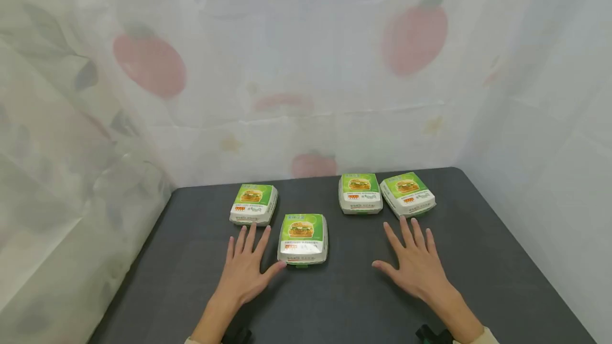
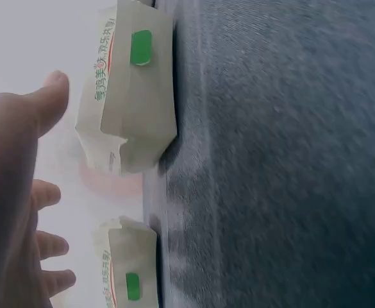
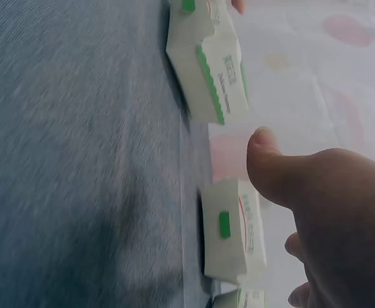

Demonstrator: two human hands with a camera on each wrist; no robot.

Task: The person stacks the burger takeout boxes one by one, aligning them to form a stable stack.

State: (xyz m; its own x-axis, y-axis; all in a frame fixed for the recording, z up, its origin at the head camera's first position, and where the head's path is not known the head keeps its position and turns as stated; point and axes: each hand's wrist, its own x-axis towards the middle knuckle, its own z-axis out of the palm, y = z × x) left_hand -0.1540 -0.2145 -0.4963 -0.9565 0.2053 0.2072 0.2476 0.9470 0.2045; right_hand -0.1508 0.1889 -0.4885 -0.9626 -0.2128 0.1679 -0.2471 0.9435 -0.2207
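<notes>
Several green-and-white cardboard burger boxes stand on the dark table. My left hand is spread with straight fingers, its thumb beside the front box. In the head view its fingertips overlap the near edge of the back left box. The left wrist view shows the fingers apart from a white box side with a green tab. My right hand is also spread, just in front of the back right box. Left of that box stands another burger box. Neither hand holds anything.
The dark table ends at a back edge close behind the boxes. A pale curtain with red fruit prints hangs behind it, and sheeting closes off the left side. Dark wrist mounts show at the bottom.
</notes>
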